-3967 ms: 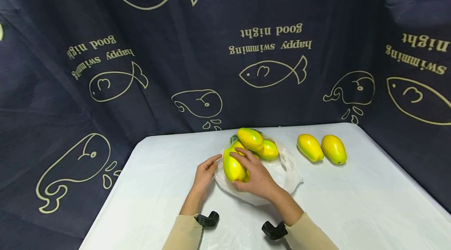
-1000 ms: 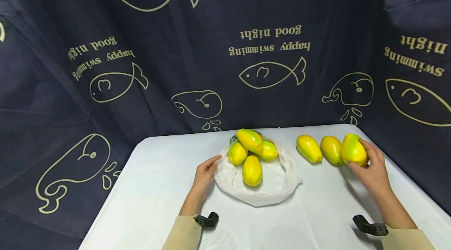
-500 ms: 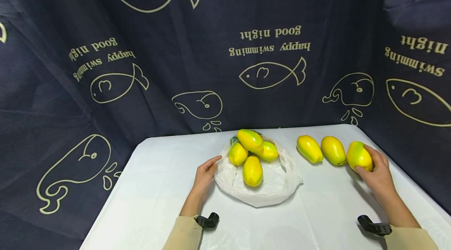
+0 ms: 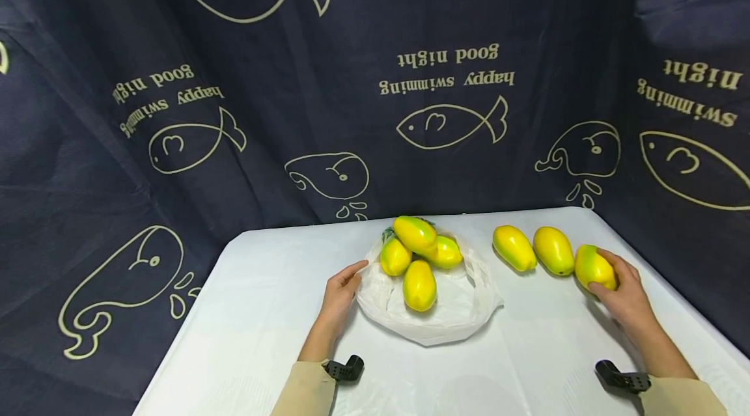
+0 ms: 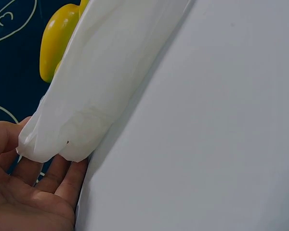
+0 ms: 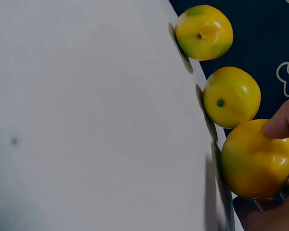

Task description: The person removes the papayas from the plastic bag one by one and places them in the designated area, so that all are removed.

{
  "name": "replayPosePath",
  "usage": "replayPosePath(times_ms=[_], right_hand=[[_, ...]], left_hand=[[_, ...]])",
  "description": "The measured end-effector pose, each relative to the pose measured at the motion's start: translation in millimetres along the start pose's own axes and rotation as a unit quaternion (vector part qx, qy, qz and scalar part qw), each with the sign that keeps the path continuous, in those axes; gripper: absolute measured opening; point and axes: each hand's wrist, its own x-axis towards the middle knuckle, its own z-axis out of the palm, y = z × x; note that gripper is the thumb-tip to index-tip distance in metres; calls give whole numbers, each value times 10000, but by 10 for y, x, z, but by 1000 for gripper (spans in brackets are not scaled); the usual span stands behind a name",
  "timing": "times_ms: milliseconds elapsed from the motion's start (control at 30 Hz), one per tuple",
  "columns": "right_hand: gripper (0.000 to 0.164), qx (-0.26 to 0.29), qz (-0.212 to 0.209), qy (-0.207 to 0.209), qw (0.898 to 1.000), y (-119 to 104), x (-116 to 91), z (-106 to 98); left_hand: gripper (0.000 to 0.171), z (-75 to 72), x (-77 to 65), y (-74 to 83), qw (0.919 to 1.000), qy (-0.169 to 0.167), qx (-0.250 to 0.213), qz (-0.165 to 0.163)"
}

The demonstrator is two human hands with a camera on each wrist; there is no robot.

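My left hand [image 4: 342,289] pinches the left rim of a white plastic bag [image 4: 430,332]. In the left wrist view the bag's edge [image 5: 43,144] lies between thumb and fingers. Inside the bag are several yellow-green papayas, one in front [image 4: 419,286] and one on top [image 4: 415,235]. Over at the table's right side, my right hand [image 4: 629,292] grips another papaya [image 4: 592,266], thumb on the near side and fingers around the far side. That papaya sits at or just above the table, close beside the right one of two papayas [image 4: 553,250].
The other loose papaya [image 4: 513,248] lies left of that one, near the back edge. A white cloth covers the table [image 4: 246,312]. Behind and at both sides hangs a dark blue curtain [image 4: 263,77] with fish and whale drawings. Some dark green [image 4: 388,234] shows at the bag's back.
My right hand has taken a papaya from the bag, carried it right and lowered it at the row's right end. The left hand has stayed at the bag's rim.
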Motion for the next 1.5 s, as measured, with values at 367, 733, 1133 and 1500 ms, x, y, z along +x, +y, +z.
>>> replayPosePath(times_ms=[367, 733, 1133, 1500], right_hand=[[72, -75, -118, -130, 9998, 16, -24, 4], [74, -185, -148, -51, 9997, 9, -14, -22], [72, -109, -1116, 534, 9923, -215, -4, 36], [71, 232, -1439, 335, 9888, -805, -31, 202]], left_hand=[[35, -5, -13, -16, 9999, -41, 43, 103], [35, -7, 0, -5, 9999, 2, 58, 108], [35, -20, -8, -13, 10000, -57, -26, 72], [36, -26, -50, 110, 10000, -69, 10, -19]])
